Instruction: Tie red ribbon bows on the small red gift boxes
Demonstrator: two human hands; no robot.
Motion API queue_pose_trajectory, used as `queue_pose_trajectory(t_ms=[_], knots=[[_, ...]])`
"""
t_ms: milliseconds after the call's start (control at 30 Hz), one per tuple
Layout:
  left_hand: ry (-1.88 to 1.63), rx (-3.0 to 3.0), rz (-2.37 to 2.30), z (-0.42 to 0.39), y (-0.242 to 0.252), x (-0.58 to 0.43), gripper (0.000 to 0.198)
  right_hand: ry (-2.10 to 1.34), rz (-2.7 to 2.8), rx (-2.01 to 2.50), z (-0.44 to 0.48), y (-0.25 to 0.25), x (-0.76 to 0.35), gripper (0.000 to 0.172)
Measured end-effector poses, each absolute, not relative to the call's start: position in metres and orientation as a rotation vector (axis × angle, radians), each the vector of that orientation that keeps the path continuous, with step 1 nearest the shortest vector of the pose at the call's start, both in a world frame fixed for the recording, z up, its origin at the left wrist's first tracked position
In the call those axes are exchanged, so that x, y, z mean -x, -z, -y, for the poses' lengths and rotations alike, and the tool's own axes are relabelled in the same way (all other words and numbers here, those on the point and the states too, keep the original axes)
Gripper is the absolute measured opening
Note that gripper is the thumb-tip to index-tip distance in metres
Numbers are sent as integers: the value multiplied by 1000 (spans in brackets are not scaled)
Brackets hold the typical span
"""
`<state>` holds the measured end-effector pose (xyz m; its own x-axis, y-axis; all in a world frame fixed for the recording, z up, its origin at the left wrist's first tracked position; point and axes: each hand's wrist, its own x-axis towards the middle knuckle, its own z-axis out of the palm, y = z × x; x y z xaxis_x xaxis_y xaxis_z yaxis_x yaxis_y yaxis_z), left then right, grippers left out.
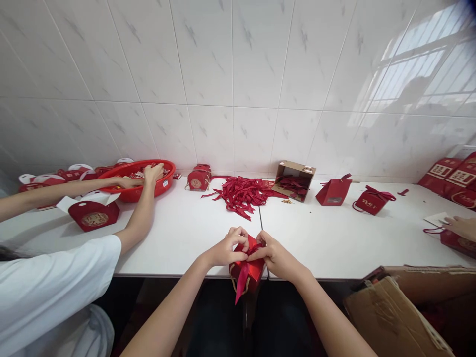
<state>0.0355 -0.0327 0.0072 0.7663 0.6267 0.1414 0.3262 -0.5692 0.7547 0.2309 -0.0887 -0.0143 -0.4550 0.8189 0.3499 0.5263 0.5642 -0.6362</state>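
Observation:
A small red gift box (248,273) sits at the near edge of the white table (186,233), partly hanging over it. A red ribbon (241,283) runs across its top and one end dangles down its front. My left hand (227,248) and my right hand (275,256) meet on top of the box, fingers pinching the ribbon. A loose heap of red ribbons (243,193) lies on the table straight ahead, toward the wall.
A person in a white shirt (48,287) at my left reaches both hands into a red basin (163,186) beside an open red box (93,212). An open cardboard box (293,179), finished red boxes (372,201), another person's hand (463,227) and a cardboard carton (401,312) lie to the right.

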Motion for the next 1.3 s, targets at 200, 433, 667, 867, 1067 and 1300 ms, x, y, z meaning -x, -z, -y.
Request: queue_pose_trajectory(t_ms=[200, 433, 667, 867, 1067, 1300], knots=[[-494, -2166, -588, 29, -13, -35, 3, -628, 2155, 1042, 86, 17, -231, 49], [-487, -2294, -710, 18, -23, -24, 2, -675, 2151, 1091, 86, 19, -232, 55], [-376, -2287, -646, 20, -28, -31, 3, -690, 2126, 1086, 86, 15, -228, 54], [-412, -2213, -718, 25, -21, -35, 8, -717, 2107, 1096, 87, 16, -227, 51], [-312, -2287, -841, 27, -23, -32, 19, -709, 2114, 1124, 85, 19, -227, 49], [-290, -2249, -811, 22, -15, -25, 22, -717, 2099, 1114, 86, 18, -228, 53]])
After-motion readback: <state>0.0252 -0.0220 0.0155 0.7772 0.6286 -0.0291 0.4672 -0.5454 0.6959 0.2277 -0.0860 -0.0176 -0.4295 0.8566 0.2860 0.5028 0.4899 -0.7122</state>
